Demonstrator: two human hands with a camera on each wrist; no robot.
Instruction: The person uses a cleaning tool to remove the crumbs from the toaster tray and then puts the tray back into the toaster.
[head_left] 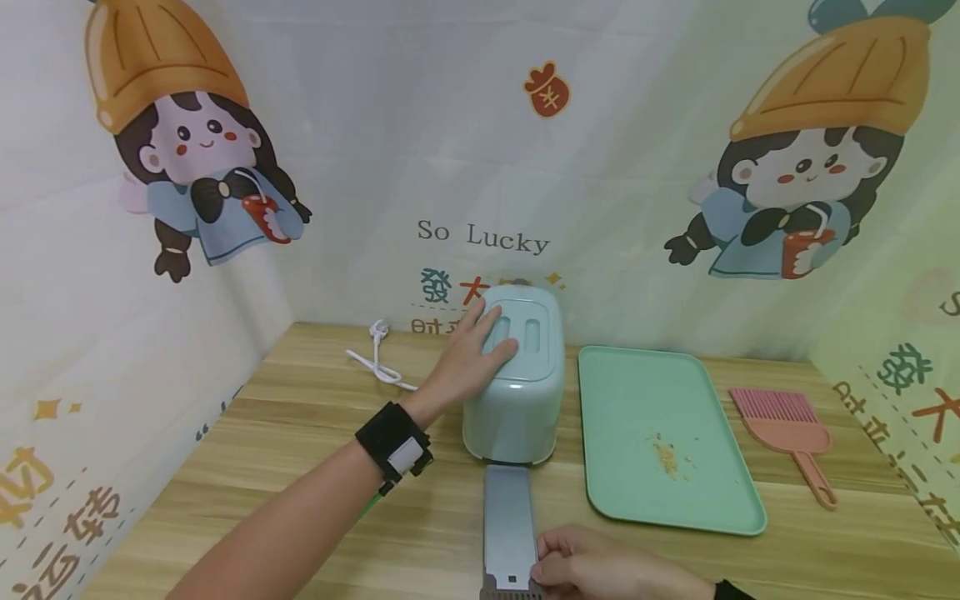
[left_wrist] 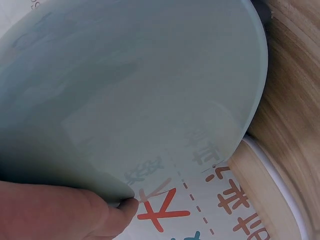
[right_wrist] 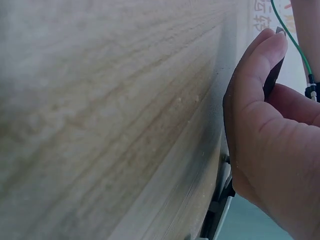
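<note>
A pale mint toaster (head_left: 517, 421) with two slots in its top stands at the back middle of the table. My left hand (head_left: 474, 354) rests on the toaster's top with fingers spread; the left wrist view shows its glossy side (left_wrist: 150, 95) close up. From the toaster's near end a long grey metal crumb tray (head_left: 508, 517) lies toward me in line with its base. My right hand (head_left: 600, 565) pinches the crumb tray's near end between thumb and fingers. The right wrist view shows that hand (right_wrist: 275, 135) with a dark edge between the thumb and fingers.
A green serving tray (head_left: 637, 492) right of the toaster bears a small heap of crumbs (head_left: 666, 457). Beyond it lie a pink dustpan and brush set (head_left: 783, 429). The toaster's white cord and plug (head_left: 378, 367) lie to the left. A printed cloth (head_left: 360, 167) hangs behind.
</note>
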